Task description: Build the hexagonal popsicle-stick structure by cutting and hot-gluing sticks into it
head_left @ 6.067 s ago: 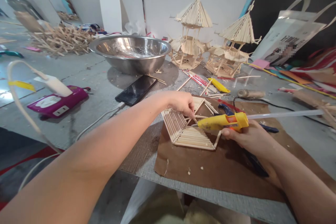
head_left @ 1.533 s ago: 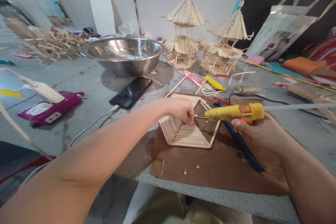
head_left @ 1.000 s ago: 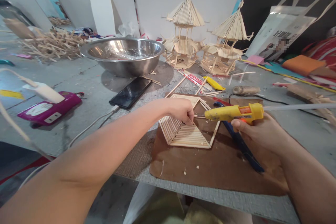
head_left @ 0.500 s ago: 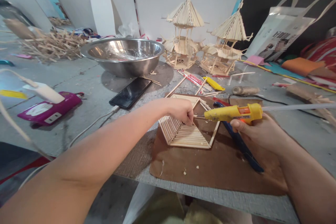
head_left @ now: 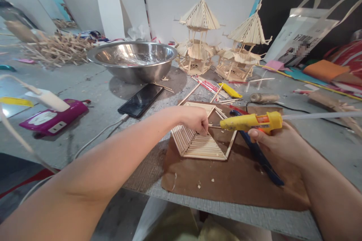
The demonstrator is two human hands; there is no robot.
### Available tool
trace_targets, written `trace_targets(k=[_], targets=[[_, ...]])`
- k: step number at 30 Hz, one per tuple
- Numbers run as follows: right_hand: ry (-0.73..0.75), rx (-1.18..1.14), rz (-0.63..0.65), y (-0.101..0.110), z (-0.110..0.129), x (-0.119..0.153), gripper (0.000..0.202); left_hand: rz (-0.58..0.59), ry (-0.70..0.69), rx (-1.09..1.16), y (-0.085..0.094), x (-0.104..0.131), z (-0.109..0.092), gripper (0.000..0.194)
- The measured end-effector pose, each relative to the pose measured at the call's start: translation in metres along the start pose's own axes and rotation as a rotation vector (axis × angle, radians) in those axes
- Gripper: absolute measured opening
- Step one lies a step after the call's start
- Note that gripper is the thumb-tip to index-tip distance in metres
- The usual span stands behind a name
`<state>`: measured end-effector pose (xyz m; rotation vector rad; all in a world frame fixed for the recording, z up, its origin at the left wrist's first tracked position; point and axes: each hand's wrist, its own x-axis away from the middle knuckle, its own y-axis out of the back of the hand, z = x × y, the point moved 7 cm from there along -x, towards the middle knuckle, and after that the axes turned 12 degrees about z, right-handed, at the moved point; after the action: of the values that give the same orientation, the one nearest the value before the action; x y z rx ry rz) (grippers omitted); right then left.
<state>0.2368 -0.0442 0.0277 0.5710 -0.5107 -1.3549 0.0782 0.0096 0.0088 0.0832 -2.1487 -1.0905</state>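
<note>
A yellow glue gun (head_left: 249, 121) with a long clear glue stick in its back is gripped in my right hand (head_left: 285, 145). Its nozzle points left, close to the fingers of my left hand (head_left: 196, 119). Those fingers are pinched over the middle of a six-sided frame of thin wooden sticks (head_left: 204, 147); anything between them is hidden. Rows of sticks fill the frame's left and front sections, while the right side shows open gaps. Under it lies a brown sheet (head_left: 226, 190). Blue-handled pliers (head_left: 261, 160) rest beside the frame, partly behind the glue gun.
Two stick pagodas (head_left: 198, 51) stand at the back. Left of them is a steel bowl (head_left: 135, 71), with a phone (head_left: 141, 99) in front. A purple power strip (head_left: 56, 118), a stick pile (head_left: 56, 49), a yellow cutter (head_left: 230, 90) and a bag (head_left: 299, 34) surround the work.
</note>
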Motion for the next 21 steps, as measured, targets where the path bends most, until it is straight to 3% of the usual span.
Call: trace_targets(k=[8, 16, 19, 21], targets=[[0.036, -0.057, -0.021, 0.001, 0.002, 0.001, 0.017, 0.028, -0.017, 0.063, -0.001, 0.001, 0.002, 0.018], [0.034, 0.006, -0.025, 0.004, 0.003, 0.0, 0.024, 0.059, -0.046, 0.186, 0.002, 0.008, 0.008, 0.021], [-0.008, -0.056, -0.047, 0.007, 0.001, -0.001, 0.031, -0.018, -0.031, 0.235, 0.01, 0.012, 0.014, 0.021], [-0.056, -0.146, -0.102, 0.012, -0.005, -0.002, 0.035, -0.138, 0.02, 0.27, 0.018, 0.014, 0.023, 0.023]])
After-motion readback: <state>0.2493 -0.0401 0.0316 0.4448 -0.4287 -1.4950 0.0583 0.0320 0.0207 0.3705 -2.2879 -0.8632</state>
